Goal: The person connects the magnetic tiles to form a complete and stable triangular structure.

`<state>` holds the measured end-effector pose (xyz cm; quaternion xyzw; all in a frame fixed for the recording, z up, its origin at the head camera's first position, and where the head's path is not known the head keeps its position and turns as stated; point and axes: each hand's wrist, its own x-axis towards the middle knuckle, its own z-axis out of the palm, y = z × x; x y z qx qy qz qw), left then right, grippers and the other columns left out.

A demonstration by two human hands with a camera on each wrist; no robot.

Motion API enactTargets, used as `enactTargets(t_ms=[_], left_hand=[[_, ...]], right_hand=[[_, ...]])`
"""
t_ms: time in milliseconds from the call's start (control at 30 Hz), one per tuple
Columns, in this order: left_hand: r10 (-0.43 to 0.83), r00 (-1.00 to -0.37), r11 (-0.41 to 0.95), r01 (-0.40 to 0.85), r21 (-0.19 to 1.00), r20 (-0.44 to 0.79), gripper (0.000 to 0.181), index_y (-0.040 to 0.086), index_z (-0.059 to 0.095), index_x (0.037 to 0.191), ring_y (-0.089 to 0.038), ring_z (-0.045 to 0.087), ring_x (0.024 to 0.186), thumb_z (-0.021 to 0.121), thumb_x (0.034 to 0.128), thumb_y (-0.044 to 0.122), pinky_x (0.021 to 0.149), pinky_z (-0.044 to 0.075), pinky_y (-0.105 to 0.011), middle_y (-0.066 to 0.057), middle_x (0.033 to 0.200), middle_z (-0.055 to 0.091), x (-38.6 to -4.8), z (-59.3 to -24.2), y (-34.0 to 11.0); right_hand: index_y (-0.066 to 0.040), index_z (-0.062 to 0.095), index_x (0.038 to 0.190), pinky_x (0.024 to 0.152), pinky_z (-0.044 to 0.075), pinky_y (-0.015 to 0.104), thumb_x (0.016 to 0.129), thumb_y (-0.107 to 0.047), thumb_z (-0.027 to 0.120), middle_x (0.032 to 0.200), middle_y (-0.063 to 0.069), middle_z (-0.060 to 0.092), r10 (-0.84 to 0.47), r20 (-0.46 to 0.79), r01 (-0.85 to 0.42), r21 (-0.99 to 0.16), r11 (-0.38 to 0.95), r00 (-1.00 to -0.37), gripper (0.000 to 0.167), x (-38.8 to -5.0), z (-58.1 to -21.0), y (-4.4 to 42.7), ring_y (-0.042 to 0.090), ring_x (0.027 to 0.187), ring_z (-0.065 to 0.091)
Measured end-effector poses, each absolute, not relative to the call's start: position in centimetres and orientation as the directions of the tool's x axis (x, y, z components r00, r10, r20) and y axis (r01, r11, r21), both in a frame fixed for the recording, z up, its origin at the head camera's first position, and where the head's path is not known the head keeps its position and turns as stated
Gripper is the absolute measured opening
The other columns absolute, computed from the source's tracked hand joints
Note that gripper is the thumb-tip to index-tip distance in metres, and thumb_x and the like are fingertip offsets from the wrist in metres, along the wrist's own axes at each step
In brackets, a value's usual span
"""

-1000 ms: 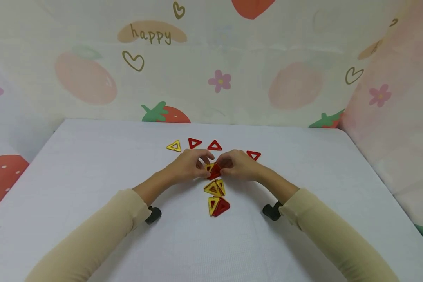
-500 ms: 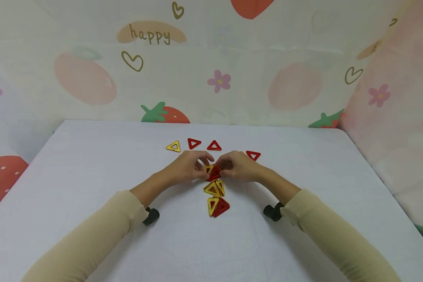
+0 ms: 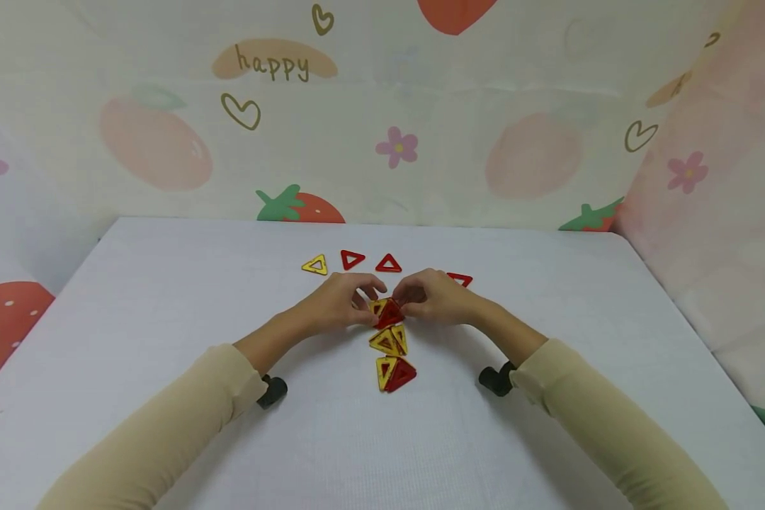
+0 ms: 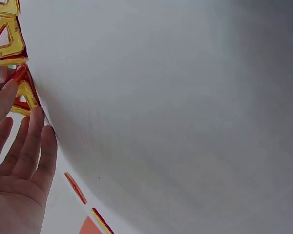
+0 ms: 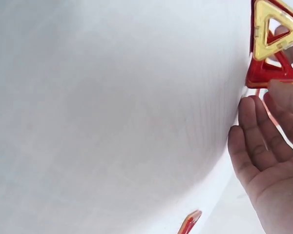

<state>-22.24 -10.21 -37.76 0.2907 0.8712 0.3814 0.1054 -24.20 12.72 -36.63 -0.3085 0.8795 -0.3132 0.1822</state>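
A small pyramid of red and yellow triangular magnetic tiles (image 3: 390, 312) stands at the table's middle, between both hands. My left hand (image 3: 339, 303) grips its left side; in the left wrist view a fingertip lies against the yellow tile (image 4: 28, 92) and the thumb is at the red one. My right hand (image 3: 443, 299) holds the right side, its thumb at the lower edge of the red tile (image 5: 271, 75). Just nearer stand two similar pyramids, a yellow one (image 3: 385, 341) and a yellow-and-red one (image 3: 400, 375). Some fingertips are hidden behind the held pyramid.
Beyond the hands lie loose triangular tiles: a yellow one (image 3: 322, 269), a red one (image 3: 345, 262), and another red one (image 3: 389, 269). A further red tile (image 3: 467, 279) is partly hidden by the right hand. White cloth covers the table (image 3: 197, 283); a printed curtain (image 3: 446, 85) hangs behind.
My right hand has shifted slightly to the right and away, covering more of the right-hand loose red tile. The left hand and the pyramids have barely moved.
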Motion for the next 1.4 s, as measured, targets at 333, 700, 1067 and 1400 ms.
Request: enactTargets(t_ms=[333, 700, 1067, 1400], left_hand=[[0.486, -0.870, 0.591, 0.396, 0.703, 0.083, 0.046, 0.002, 0.062, 0.127, -0.023, 0.066, 0.095, 0.078, 0.0847, 0.006, 0.087, 0.055, -0.036, -0.013, 0.111, 0.069, -23.4, -37.4, -11.6], [0.310, -0.937, 0.652, 0.331, 0.682, 0.158, 0.043, 0.000, 0.059, 0.129, -0.032, 0.061, 0.115, 0.072, 0.0886, 0.007, 0.100, 0.049, -0.045, -0.018, 0.122, 0.066, -25.4, -37.7, -13.1], [0.255, -0.962, 0.688, 0.254, 0.680, 0.100, 0.045, 0.001, 0.057, 0.134, -0.032, 0.054, 0.127, 0.067, 0.0899, 0.002, 0.106, 0.043, -0.048, -0.020, 0.132, 0.062, -27.2, -37.5, -12.6], [0.235, -0.972, 0.722, 0.196, 0.664, 0.032, 0.048, 0.000, 0.056, 0.136, -0.031, 0.056, 0.126, 0.066, 0.0888, 0.000, 0.109, 0.040, -0.045, -0.021, 0.132, 0.061, -27.8, -37.7, -13.0]], right_hand=[[-0.001, 0.068, 0.115, 0.091, 0.054, 0.036, 0.093, -0.007, 0.066, 0.104, 0.007, 0.070, -0.603, -0.070, -0.424, -0.647, 0.634, -0.795, 0.023, -25.3, -36.7, 13.6, 0.020, 0.096, 0.065], [0.001, 0.063, 0.124, 0.094, 0.053, 0.040, 0.093, -0.007, 0.066, 0.117, 0.015, 0.066, -0.475, -0.044, -0.332, -0.659, 0.675, -0.879, 0.033, -27.0, -36.8, 13.8, 0.028, 0.106, 0.063], [0.001, 0.056, 0.134, 0.099, 0.050, 0.041, 0.092, -0.009, 0.070, 0.129, 0.016, 0.063, -0.458, -0.095, -0.283, -0.670, 0.686, -0.884, 0.046, -28.2, -36.9, 12.7, 0.029, 0.117, 0.061], [0.000, 0.057, 0.134, 0.101, 0.048, 0.040, 0.093, -0.009, 0.069, 0.130, 0.015, 0.063, -0.419, -0.137, -0.223, -0.677, 0.701, -0.898, 0.044, -29.0, -37.0, 11.9, 0.029, 0.118, 0.060]])
